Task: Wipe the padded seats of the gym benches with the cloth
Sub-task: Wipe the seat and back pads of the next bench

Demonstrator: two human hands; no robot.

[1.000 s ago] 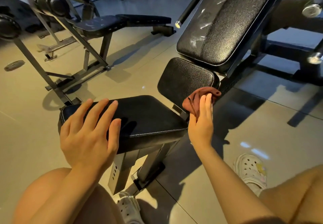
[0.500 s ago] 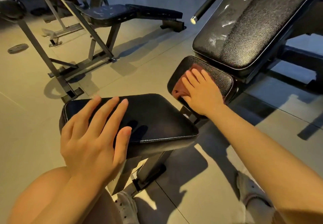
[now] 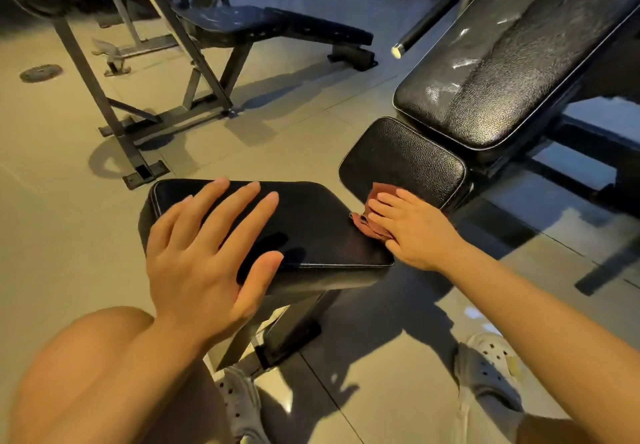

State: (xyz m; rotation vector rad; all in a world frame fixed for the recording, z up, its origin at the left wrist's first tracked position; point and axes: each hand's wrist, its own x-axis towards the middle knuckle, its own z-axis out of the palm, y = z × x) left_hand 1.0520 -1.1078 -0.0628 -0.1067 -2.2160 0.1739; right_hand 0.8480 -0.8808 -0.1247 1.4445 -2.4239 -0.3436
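Note:
A flat black padded seat (image 3: 311, 215) stands in front of me on a metal post. My left hand (image 3: 204, 256) hovers over its near left part with fingers spread and straight. Behind it to the right is a small tilted black seat pad (image 3: 405, 159), and above that a long inclined back pad (image 3: 512, 62). My right hand (image 3: 412, 229) presses a reddish-brown cloth (image 3: 370, 215) with flat fingers against the lower edge of the small pad, where it meets the flat seat's far right corner. Most of the cloth is hidden under the hand.
Another bench (image 3: 263, 24) with a steel frame (image 3: 145, 118) stands at the back left. A bar end (image 3: 398, 50) points down near the back pad. A weight plate (image 3: 41, 73) lies on the tiled floor far left. My knee (image 3: 90, 374) and white clogs (image 3: 491, 371) are below.
My right hand has slid the cloth down the small tilted pad from its middle to its lower edge by the flat seat. The left hand stays hovering above the seat.

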